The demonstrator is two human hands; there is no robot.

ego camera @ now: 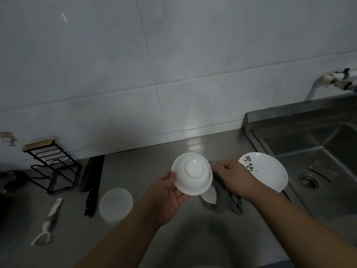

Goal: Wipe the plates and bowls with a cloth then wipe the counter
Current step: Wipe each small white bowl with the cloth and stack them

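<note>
The left hand holds a white bowl above the counter, its base turned toward the camera. The thumb lies on the outer wall at the lower-left rim, and the fingers curl under the rim from below. The right hand is closed in a fist around a grey cloth, with its knuckles against the bowl's right edge. The rest of the cloth hangs below the hand toward the counter. A small white dish shows between the bowl and the cloth, partly hidden.

To the left, a round translucent tub and a white peeler lie on the counter. Behind the right hand is a white plate with black writing, just beside the sink. Farther left, a dark knife lies next to a black wire rack near the tiled wall. A tap projects over the sink.
</note>
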